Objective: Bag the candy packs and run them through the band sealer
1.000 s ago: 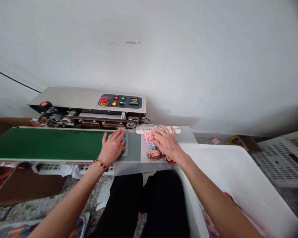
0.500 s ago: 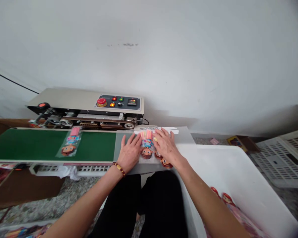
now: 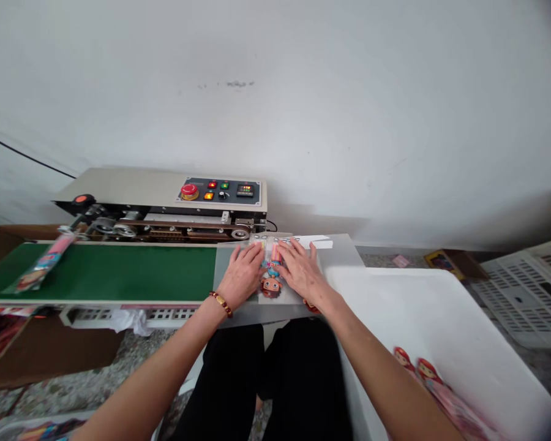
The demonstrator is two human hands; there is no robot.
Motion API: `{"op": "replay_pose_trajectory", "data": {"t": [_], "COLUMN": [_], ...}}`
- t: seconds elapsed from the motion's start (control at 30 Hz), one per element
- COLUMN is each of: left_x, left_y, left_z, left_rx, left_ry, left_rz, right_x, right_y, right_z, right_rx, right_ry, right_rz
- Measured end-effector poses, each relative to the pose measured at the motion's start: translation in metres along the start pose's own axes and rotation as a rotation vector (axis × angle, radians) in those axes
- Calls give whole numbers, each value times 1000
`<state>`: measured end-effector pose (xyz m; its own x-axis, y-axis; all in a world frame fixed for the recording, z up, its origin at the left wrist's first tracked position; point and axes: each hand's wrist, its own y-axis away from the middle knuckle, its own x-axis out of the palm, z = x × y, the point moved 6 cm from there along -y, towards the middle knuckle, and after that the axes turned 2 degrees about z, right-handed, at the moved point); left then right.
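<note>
My left hand lies palm down on the translucent sheet right of the green belt, fingers stretched over the left side of a clear packet. In that packet are a cartoon-head figure and pink and yellow striped sticks. My right hand rests flat at its right side, fingers extended, thumb touching the packet. Another cartoon head peeks out under my right wrist; the rest of it is hidden. On the belt's left end, a similar packet lies slanted beside the sealing machine's rollers.
The sealing machine with lit buttons stands against the wall, above the green conveyor belt. A white tub at the right holds red-haired figure packets. White crates and a cardboard box stand on the floor.
The packet on the belt has travelled left and turned aslant, its top at the machine's left end. My hands stay over the packet on the sheet, the right one now covering more of the neighbouring heads.
</note>
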<state>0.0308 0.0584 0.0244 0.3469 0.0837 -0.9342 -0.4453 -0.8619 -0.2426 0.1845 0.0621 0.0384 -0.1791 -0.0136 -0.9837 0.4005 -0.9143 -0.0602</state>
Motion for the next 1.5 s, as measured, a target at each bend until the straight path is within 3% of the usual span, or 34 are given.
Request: {"op": "replay_pose_trajectory", "data": {"t": [0.13,0.23,0.37,0.43,0.5,0.63,0.77,0.87,0.97,1.1,1.17,1.23,1.33,1.43,1.5], "left_x": [2,-2,-19,-30,-32,-6,8,5,-2,-14,-23,-33,-35,-18,-6], "left_y": [3,14,32,35,31,12,7,13,21,39,48,55,52,36,26], "left_z": [7,31,68,74,61,11,2,15,34,75,95,103,70,9,-17], "left_rx": [-28,-97,-177,-215,-153,116,72,26,8,-24,-82,-169,-182,-69,-48], "left_ry": [-15,-2,-33,-83,-66,45,1,8,22,27,-4,-46,-26,37,41], "left_rz": [1,0,-38,-114,-139,13,63,73,81,64,-2,-105,-164,-93,-36], "right_x": [-5,-7,-5,-3,-2,-12,-23,-20,-10,2,6,7,5,-1,-6], "right_y": [-7,-18,-31,-34,-35,-28,-8,9,16,4,-8,-19,-30,-29,-22], "right_z": [12,25,34,36,36,25,-3,-14,-11,11,24,34,43,42,32], "right_rx": [-36,-98,-135,-142,-151,-116,14,21,6,5,18,54,132,167,180], "right_ry": [36,43,37,32,17,15,53,34,46,83,77,61,24,3,16], "right_rz": [-13,-14,-7,-8,-18,-62,-31,23,33,-5,-24,-60,-99,-96,-93]}}
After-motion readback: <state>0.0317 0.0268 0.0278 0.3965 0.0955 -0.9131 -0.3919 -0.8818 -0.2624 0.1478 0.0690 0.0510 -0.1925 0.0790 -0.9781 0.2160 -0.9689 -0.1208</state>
